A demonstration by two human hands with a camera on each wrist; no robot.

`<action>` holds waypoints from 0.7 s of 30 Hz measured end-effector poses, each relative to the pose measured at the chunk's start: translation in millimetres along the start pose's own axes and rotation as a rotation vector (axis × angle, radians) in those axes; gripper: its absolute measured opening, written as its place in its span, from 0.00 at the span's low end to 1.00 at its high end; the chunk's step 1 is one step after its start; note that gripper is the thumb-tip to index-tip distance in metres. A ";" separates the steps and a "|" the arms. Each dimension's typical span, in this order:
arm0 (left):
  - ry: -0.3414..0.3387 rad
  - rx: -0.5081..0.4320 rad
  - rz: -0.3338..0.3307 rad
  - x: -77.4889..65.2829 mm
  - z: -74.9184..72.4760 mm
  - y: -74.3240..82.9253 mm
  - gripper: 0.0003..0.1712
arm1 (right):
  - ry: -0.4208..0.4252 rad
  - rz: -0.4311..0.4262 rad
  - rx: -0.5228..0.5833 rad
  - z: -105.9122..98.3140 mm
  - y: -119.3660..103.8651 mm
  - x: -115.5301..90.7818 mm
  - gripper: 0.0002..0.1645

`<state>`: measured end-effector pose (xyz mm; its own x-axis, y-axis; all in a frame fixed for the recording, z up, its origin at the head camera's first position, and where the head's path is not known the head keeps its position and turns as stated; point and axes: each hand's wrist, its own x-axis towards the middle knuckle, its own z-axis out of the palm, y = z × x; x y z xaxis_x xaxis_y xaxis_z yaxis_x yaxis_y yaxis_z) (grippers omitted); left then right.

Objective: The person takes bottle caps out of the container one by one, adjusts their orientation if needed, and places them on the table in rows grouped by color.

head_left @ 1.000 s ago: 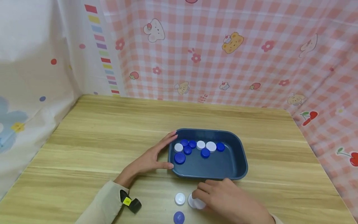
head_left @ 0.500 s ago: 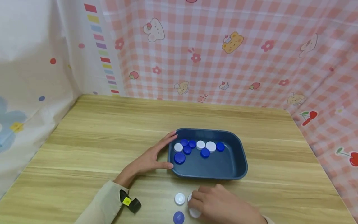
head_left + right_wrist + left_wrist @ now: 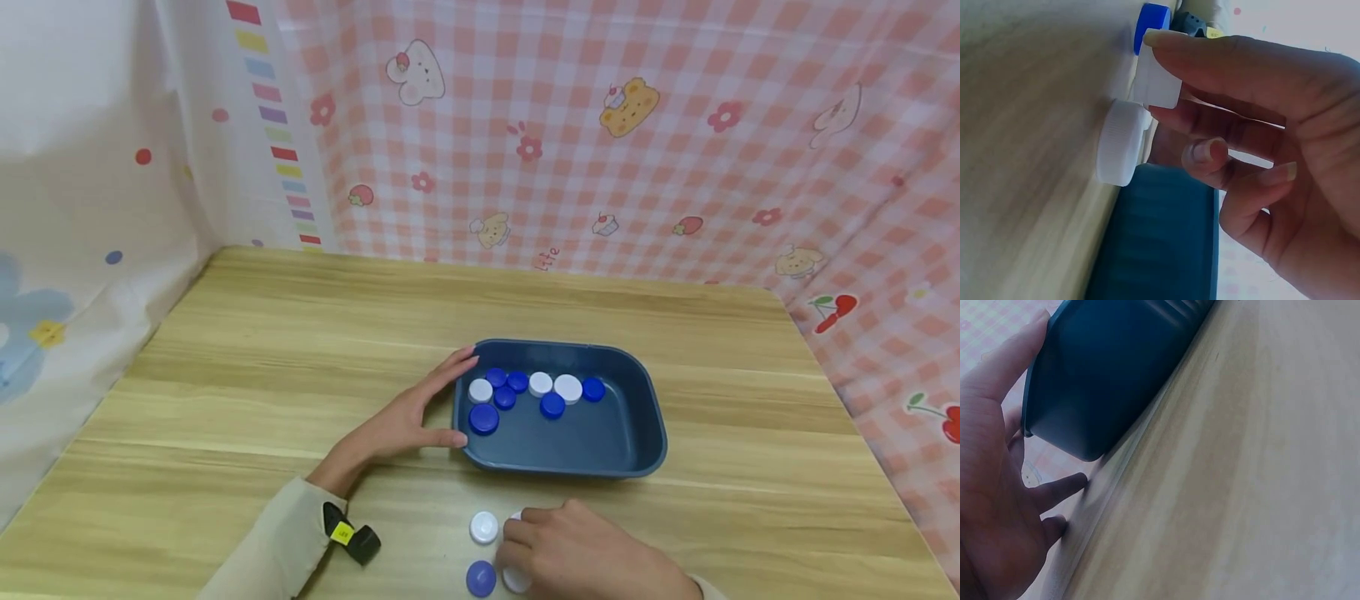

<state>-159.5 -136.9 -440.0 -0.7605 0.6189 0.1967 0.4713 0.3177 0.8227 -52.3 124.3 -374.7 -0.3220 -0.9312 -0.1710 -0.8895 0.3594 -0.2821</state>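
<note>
My left hand (image 3: pixel 408 417) rests against the left end of a dark blue plastic tray (image 3: pixel 558 458), its thumb at the near corner and its fingers straight along the far one. In the right wrist view, my right hand (image 3: pixel 1254 125) pinches a white bottle cap (image 3: pixel 1159 78) between thumb and fingers, close over the tabletop. Beside it a ribbed white cap (image 3: pixel 1119 144) lies on the table, mostly hidden by the hand in the head view. To the left are another white cap (image 3: pixel 483 527) and a purplish-blue cap (image 3: pixel 481 578).
Inside the tray sit several blue caps (image 3: pixel 483 418) and white caps (image 3: pixel 567 388), mostly toward its left and back. The wooden table (image 3: pixel 300 333) is bounded by a pink checked curtain (image 3: pixel 480 167) behind and a white curtain (image 3: pixel 112 200) at left.
My right hand has shifted toward the front edge and slightly left, bringing the pinched white cap away from the other white cap. The left hand and the tray stay put.
</note>
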 end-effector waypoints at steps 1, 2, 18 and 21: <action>0.000 0.001 0.002 0.2 -0.2 -0.1 0.54 | 0.004 -0.005 0.000 0.1 0.2 -0.1 0.16; 0.000 0.000 0.004 0.2 -0.2 -0.1 0.54 | 0.007 -0.009 -0.006 -0.2 0.1 -0.2 0.16; -0.017 -0.019 0.006 0.0 -0.3 -1.3 0.54 | 0.106 0.087 -0.031 -7.0 6.7 -20.6 0.16; -0.015 -0.021 0.004 0.6 -0.7 -1.0 0.54 | 0.114 0.121 -0.027 -7.6 9.0 -24.4 0.16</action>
<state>-160.8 -137.4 -440.3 -0.7518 0.6309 0.1917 0.4643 0.3000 0.8333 -54.8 149.8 -365.9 -0.4610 -0.8825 -0.0933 -0.8498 0.4693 -0.2399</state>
